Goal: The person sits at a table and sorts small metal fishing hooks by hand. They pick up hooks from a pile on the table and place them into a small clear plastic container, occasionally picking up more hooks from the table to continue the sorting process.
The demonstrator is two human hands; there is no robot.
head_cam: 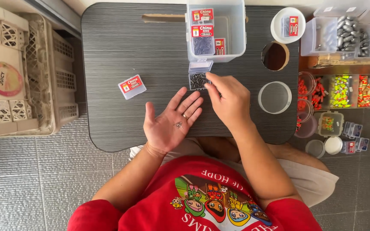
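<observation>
Left hand (171, 124): palm up, fingers spread apart, resting on the near edge of the bench (108, 64); a few small fish hooks (178, 125) lying loose in the hollow of the palm, gripped by nothing.

Right hand (227, 99): at 2 o'clock of the left palm, thumb and forefinger pinched together at the open small hook box (198, 79); whether a hook sits between the fingertips, cannot tell.

Small hook box: clear plastic, lid flipped back toward 12 o'clock, dark mass of hooks inside; just below the tall clear tub (216, 30), which holds more labelled hook boxes.

Closed hook box (132, 86): red-and-white label, at 10 o'clock of the left palm, well apart from both hands.

Round clear lid (275, 97) at 3 o'clock of the right hand; round cut-out in the bench (275, 56) above it; white round tub (287, 25) at 1 o'clock.

Beige crate (18, 72) on the floor at 9 o'clock; trays of sinkers (348, 35) and coloured lures (341, 90) at 3 o'clock.

Handling note, as judgement: best to lift hooks singly by the shank, points turned away from the fingertip; keep the left palm level and slightly cupped so the loose hooks do not roll off; keep the box flat on the bench while picking, as a nudge on the lid could tip it.
</observation>
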